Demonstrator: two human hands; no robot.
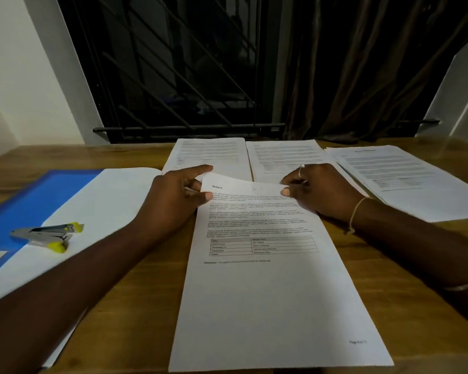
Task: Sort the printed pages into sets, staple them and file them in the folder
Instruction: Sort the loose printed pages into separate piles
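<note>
- White printed page [268, 292] lay mid-frame on the table [146, 319]; left hand [179, 195] and right hand [316, 190] each pinched a top corner.
- Sorting seemed in hand; next, match it to an upper-centre pile [211, 152].

Brown wooden tabletop [135, 298], dimly lit. Behind it: dark window with black metal grille [173, 68], brown curtain [362, 66] at right. White walls [19, 76] either side.

printed page [270, 292] flat, top corners pinched; three page stacks [284, 155] behind; yellow-grey stapler [48, 236] atop open blue folder [38, 195], left.
</note>
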